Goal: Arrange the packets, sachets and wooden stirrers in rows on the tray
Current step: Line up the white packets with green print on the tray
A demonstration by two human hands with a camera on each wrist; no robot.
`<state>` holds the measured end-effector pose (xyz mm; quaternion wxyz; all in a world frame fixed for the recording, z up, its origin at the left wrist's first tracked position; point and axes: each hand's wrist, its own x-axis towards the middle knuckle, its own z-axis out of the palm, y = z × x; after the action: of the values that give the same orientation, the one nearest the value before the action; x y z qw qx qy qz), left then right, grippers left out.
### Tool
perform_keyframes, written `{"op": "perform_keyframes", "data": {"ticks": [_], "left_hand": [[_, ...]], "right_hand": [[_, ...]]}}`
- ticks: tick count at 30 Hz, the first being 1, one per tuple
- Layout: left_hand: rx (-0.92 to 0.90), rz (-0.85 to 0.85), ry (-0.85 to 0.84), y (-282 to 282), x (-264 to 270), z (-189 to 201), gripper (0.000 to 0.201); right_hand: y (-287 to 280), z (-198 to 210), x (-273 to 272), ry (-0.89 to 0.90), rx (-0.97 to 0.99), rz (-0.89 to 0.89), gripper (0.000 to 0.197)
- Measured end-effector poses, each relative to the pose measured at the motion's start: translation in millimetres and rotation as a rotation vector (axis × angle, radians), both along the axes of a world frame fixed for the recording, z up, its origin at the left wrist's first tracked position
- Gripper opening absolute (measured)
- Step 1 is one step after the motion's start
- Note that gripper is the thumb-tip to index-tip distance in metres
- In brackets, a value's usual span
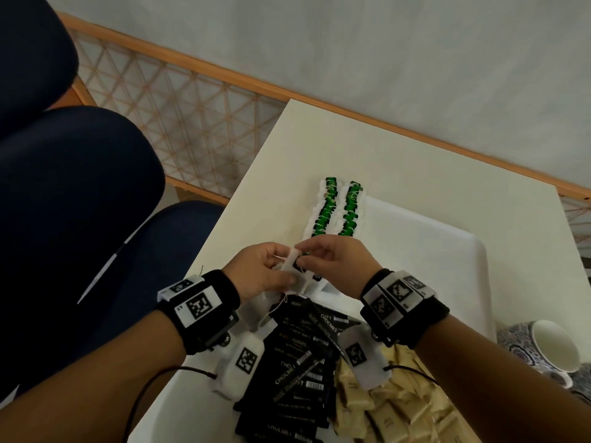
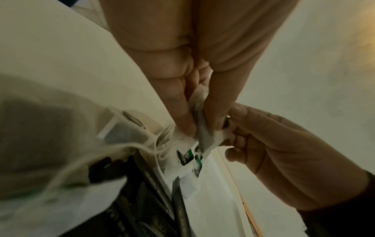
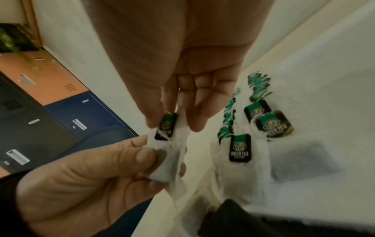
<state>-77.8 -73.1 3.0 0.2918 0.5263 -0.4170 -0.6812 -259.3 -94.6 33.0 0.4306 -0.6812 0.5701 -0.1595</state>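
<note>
A single tea bag (image 1: 292, 262) is held in the air between both hands, just above the near left corner of the white tray (image 1: 447, 247); its white pouch is pinched by the thumb and fingertips of the left hand (image 1: 260, 274), while its green-and-black tag (image 3: 166, 126) is pinched between the thumb and forefinger of the right hand (image 1: 335, 266); the remaining right fingers are seen curled loosely toward the palm. Two rows of tea bags (image 1: 335, 209) with green tags are laid along the left side of the tray, running away from the hands toward its far edge; in the right wrist view their nearest tags are read as green tea. At the near end of the tray a heap of black sachets (image 1: 297, 356) printed CHOCMET is piled, partly under the left wrist; just to the right of that heap, also at the tray's near end, a pile of beige packets (image 1: 399, 407) is seen below the right wrist. A patterned mug (image 1: 550, 346) with a white inside is lying on its side just beyond the tray's right edge, on the cream table (image 1: 319, 139) on which the tray is set; a dark blue chair (image 1: 80, 187) is seen left of the table.
</note>
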Motion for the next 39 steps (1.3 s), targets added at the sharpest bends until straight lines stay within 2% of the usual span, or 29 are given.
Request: {"op": "perform_keyframes", "data": {"ticks": [2,6,14,22,25,28,30,33,36,39], "left_hand": [[-0.026,-0.021,-0.044,-1,-3,0,0.040],[-0.077,-0.011,-0.093,-4,3,-3,0.040],[-0.072,0.121,-0.042,-8,19,1,0.038],[0.013,0.220,0.052,-6,9,2,0.029],[0.031,0.205,0.047,-4,4,3,0.026],[0.051,0.187,0.050,-3,-4,7,0.022],[0.072,0.200,0.070,-2,-11,9,0.017],[0.107,0.227,0.101,-1,-18,10,0.015],[0.107,0.223,0.141,1,-23,10,0.019],[0.094,0.220,0.140,4,-27,11,0.022]], "right_hand": [[-2,3,-7,-0.011,-0.014,-0.022,0.008],[-1,12,-26,-0.025,0.028,-0.048,0.011],[6,-1,-51,0.174,0.111,0.045,0.008],[-3,-25,-49,0.346,0.048,0.042,0.009],[-4,-22,-48,0.361,-0.051,0.036,0.014],[1,-10,-40,0.237,-0.178,0.026,0.018],[7,-2,-29,0.143,-0.185,0.049,0.021],[15,4,-14,0.155,-0.209,0.117,0.026],[18,-1,-7,0.155,-0.153,0.037,0.036],[19,-8,-7,0.080,-0.092,-0.054,0.037]]}}
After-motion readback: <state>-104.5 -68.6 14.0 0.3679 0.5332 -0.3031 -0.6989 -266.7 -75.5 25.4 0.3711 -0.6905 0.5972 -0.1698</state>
